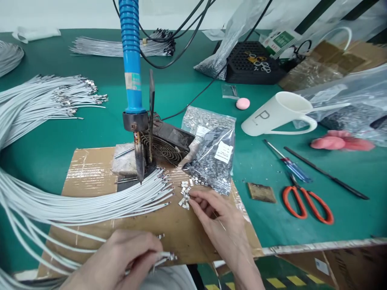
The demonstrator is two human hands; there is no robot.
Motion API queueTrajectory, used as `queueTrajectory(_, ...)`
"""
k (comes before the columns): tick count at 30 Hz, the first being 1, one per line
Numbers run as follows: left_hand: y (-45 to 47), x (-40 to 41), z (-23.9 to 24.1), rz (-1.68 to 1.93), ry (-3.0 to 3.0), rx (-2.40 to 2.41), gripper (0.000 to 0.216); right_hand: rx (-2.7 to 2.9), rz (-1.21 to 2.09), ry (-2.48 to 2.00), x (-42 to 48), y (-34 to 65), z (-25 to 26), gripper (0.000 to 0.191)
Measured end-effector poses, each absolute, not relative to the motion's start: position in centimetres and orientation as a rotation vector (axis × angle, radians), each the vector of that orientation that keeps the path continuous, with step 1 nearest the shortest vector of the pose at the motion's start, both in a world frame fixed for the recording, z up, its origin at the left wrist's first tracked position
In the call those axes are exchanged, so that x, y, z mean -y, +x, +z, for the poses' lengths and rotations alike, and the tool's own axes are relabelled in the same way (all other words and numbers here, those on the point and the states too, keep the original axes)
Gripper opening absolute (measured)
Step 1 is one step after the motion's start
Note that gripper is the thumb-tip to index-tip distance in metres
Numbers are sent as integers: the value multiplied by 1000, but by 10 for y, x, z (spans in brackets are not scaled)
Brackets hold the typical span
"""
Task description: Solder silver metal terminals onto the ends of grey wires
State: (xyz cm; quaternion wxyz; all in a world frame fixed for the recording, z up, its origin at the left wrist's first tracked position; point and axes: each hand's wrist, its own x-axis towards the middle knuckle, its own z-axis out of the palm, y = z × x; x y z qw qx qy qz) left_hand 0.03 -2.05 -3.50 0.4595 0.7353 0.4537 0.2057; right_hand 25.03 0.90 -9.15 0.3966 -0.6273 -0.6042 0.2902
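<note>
My left hand (128,255), at the bottom, is closed around white cables (165,255). Their small metal-tipped ends stick out to the right of its fingers. At the edge of a pile of small white connectors (184,197), my right hand (222,221) has thumb and forefinger pinched close together. Whatever is between those fingertips is too small to make out. A large bundle of white cables (90,205) lies across the cardboard sheet (193,229), ends fanned toward the connectors. Over it stands a blue-handled soldering iron (133,88), its tip pointing down.
Behind the connectors lie a small fan (166,141) and a plastic bag of dark parts (208,165). On the green table to the right are orange-handled scissors (306,201), a screwdriver (290,163), a black rod (326,173) and a tilted white mug (278,114). More cables (51,96) lie at left.
</note>
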Motion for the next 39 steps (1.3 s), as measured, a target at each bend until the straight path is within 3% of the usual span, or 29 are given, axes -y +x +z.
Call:
queueTrajectory(2,6,13,-39,406,1475,-1190,28,1584,747,-1580,-11,251,-88,12)
queueTrajectory(7,-1,9,-50,551,956,-1280,37,1657,796,-1556,-12,254,-83,13)
queueTrajectory(15,1,10,-42,603,827,-1307,47,1594,891,-1616,-6,258,-94,6)
queueTrajectory(19,2,11,-45,674,729,-1248,41,1486,982,-1598,2,246,-89,22)
queueTrajectory(23,5,11,-45,734,764,-1306,42,1218,1249,-1506,7,222,-74,20)
queueTrajectory(26,8,12,-41,769,823,-1411,39,1111,1171,-1511,5,219,-70,22)
queueTrajectory(28,11,16,-38,772,901,-1476,33,1127,1075,-1459,2,227,-73,32)
queueTrajectory(31,15,23,-38,768,1145,-1495,27,1103,1007,-1413,2,243,-82,64)
queueTrajectory(33,15,27,-40,760,1247,-1399,30,1112,964,-1469,4,249,-85,71)
queueTrajectory(39,-1,23,-47,487,847,-1193,46,1374,807,-1647,6,245,-86,18)
